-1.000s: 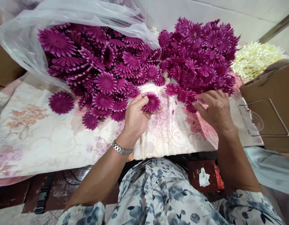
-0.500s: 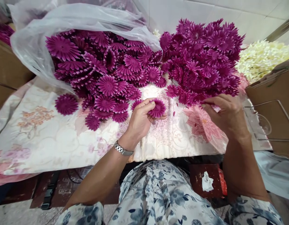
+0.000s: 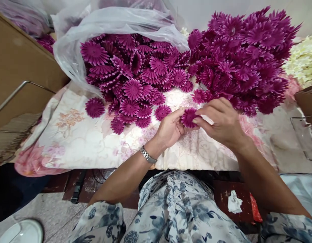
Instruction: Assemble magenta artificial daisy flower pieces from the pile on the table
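Magenta plastic daisy flower head [image 3: 188,117], over the cloth-covered table [image 3: 82,141], is now pinched in both grips: right hand [image 3: 220,121] has come from the purple flower heap [image 3: 247,60] to join left hand [image 3: 170,130]; clear plastic bag [image 3: 115,23] behind.

— What covers the surface [image 3: 196,158]?

— A pale cloth [image 3: 77,141] printed with pink and peach blossoms. It hangs over the near edge.

— And what lies on it?

— At the back left, a clear plastic bag [image 3: 70,50] lies open, and flat purple flower heads [image 3: 133,89] spill from its mouth onto the cloth. A single flower head [image 3: 94,107] lies by itself just left of the spill.

— The right side?

— A taller heap of purple flowers [image 3: 247,57] meets the spill in the middle. Past it, at the far right edge, are cream flowers [image 3: 304,60].
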`<action>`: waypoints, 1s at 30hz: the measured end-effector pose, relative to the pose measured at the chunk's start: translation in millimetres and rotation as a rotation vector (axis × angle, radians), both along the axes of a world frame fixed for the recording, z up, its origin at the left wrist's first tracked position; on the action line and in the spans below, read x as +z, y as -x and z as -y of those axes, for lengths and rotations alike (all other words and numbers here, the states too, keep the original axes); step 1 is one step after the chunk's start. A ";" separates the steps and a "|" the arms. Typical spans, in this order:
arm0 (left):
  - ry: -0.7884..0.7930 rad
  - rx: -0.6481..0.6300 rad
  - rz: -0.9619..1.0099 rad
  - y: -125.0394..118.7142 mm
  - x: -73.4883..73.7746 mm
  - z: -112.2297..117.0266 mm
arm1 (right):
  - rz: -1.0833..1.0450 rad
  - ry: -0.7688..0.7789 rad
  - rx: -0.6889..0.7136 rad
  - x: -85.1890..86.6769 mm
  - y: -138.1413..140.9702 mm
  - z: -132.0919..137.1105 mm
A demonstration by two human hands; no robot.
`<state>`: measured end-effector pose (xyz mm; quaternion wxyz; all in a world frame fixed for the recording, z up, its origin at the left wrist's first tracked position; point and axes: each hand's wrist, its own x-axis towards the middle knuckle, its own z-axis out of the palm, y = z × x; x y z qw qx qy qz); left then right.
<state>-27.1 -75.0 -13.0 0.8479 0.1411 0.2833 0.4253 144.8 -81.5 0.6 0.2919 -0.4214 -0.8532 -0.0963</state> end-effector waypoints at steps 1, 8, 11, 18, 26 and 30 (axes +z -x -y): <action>0.015 0.001 -0.006 -0.6 -1.3 0.4 | 0.035 -0.020 0.001 -6.1 6.4 -1.5; -0.023 0.044 -0.106 -2.2 -8.0 3.2 | 0.011 -0.128 0.053 -30.2 13.1 -9.8; -0.041 0.064 -0.143 -2.8 -8.3 3.7 | -0.025 -0.123 0.058 -30.0 12.7 -8.9; -0.089 0.054 -0.133 -3.6 -11.4 3.6 | 0.035 -0.195 0.010 -33.0 14.6 -7.9; -0.158 0.035 -0.161 -4.0 -11.2 4.0 | -0.287 -0.061 0.034 -33.0 16.0 -5.5; -0.188 0.061 -0.224 -3.3 -11.7 3.0 | -0.421 -0.047 0.003 -27.8 7.8 -7.6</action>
